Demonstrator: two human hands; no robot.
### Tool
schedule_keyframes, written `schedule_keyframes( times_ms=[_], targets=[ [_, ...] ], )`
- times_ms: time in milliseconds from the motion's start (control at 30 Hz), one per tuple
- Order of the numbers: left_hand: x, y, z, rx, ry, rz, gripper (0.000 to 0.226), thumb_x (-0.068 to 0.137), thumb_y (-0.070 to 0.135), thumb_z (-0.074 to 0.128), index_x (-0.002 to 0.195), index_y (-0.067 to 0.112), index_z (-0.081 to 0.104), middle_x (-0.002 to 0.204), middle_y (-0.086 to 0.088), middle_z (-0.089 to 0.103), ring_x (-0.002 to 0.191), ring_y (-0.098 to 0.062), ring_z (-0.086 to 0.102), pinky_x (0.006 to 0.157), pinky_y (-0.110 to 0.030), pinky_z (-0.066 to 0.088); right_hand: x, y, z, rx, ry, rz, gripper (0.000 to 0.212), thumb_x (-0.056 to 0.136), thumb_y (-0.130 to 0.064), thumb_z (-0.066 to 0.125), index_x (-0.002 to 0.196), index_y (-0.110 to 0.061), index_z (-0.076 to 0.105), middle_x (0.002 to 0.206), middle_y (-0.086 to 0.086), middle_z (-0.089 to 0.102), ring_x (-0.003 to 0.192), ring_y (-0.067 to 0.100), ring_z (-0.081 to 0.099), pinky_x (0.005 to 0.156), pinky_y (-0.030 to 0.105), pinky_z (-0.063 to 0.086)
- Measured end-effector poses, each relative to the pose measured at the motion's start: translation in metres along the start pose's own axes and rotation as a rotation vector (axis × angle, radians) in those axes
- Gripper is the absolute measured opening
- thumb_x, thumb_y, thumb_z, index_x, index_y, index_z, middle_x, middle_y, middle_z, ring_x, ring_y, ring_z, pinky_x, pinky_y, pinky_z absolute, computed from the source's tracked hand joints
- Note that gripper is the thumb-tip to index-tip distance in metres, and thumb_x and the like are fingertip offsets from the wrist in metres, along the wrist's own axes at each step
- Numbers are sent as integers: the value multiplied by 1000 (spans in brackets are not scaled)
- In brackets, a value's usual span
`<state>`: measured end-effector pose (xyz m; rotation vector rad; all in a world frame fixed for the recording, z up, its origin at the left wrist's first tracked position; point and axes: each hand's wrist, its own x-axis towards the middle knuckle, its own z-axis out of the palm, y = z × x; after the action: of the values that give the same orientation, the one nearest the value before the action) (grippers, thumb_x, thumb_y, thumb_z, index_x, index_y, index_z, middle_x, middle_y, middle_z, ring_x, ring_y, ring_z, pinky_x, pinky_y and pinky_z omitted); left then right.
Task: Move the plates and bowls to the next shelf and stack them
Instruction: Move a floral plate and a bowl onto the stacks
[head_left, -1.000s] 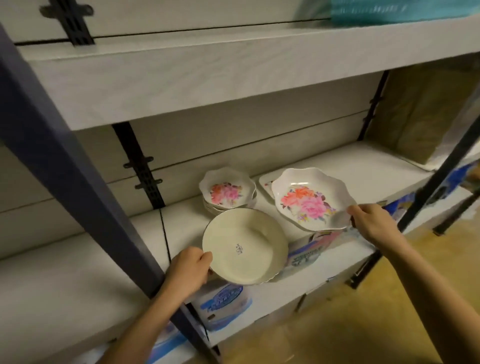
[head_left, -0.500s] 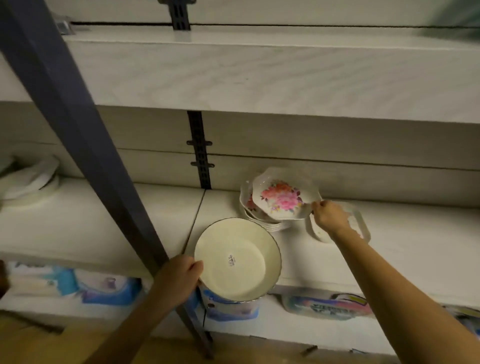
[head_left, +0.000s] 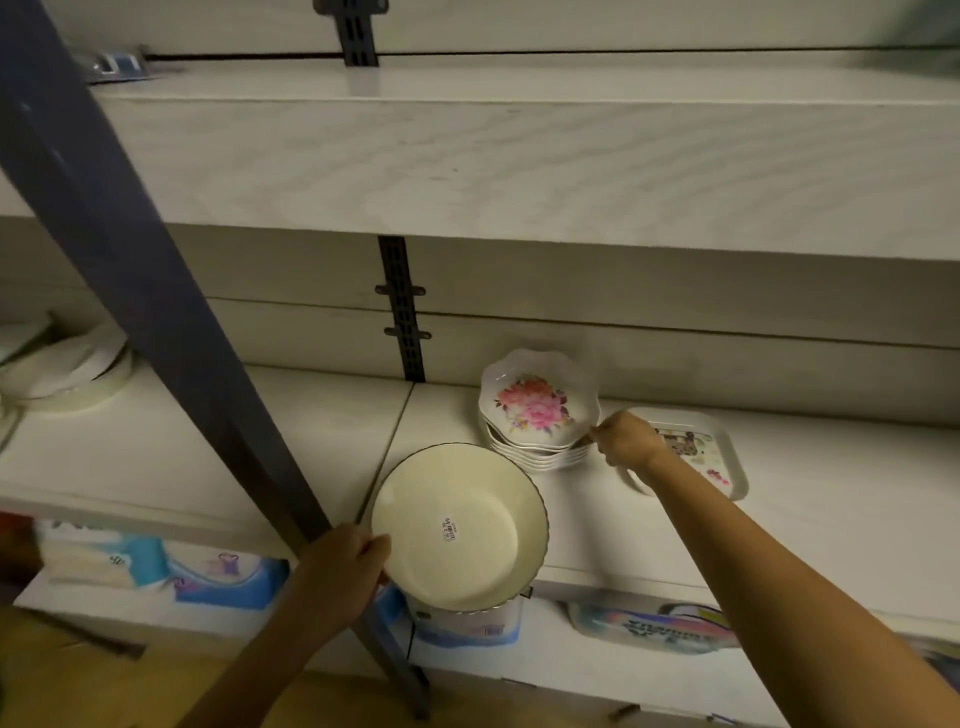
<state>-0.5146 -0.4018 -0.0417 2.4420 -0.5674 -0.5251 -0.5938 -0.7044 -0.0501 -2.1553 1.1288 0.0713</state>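
Head view: pale wood-grain shelf (head_left: 519, 171) above, a second matching shelf board (head_left: 208, 441) below, split by a seam, crossed by one dark blue slanted metal post (head_left: 130, 270).

Held in the left hand (head_left: 340, 564): one round, smooth cream bowl (head_left: 460, 525) with a thin dark rim and a small barcode sticker at its centre, tilted toward the camera over the shelf's front edge; fingers clamped on its left rim.

Behind it, resting on the shelf: a stack of scalloped white dishes (head_left: 540, 410), glossy, top one printed with pink flowers; about six rims countable, exact number unclear.

Right hand (head_left: 626, 440) at the stack's right edge, fingertips pinched on the rim of a dish.

Just right of that: one rectangular white tray (head_left: 727, 447) with rounded corners and a printed picture, partly hidden by the wrist.

Far left: a blurred pile of round white plates (head_left: 62, 364), count unreadable.

Beneath: several soft printed plastic packs (head_left: 228, 577).
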Motion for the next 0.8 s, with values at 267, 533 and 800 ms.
schedule_keyframes(
  times_ms=[267,533,800],
  targets=[
    [25,22,29,-57,-101,166,34,95,21,44,63,12,50,59,-3,51,56,-14,51,58,-24,41,-59,48,-42,43,48,-23,29,94,-21,45,100,-4,68,75,1,62,61,14,58,72,29,46],
    [42,73,88,-26,-198,286,36,93,24,45,66,3,55,64,-14,54,66,-26,52,65,-34,42,-117,121,-71,39,159,89,19,95,-24,46,100,-14,61,78,-6,62,66,8,61,68,27,49],
    [40,133,129,-76,-262,283,40,90,29,44,53,14,49,52,-2,48,61,-24,46,64,-30,35,-119,188,-105,89,125,96,20,95,-24,46,103,-13,61,79,-8,63,71,8,62,71,26,49]
  ],
)
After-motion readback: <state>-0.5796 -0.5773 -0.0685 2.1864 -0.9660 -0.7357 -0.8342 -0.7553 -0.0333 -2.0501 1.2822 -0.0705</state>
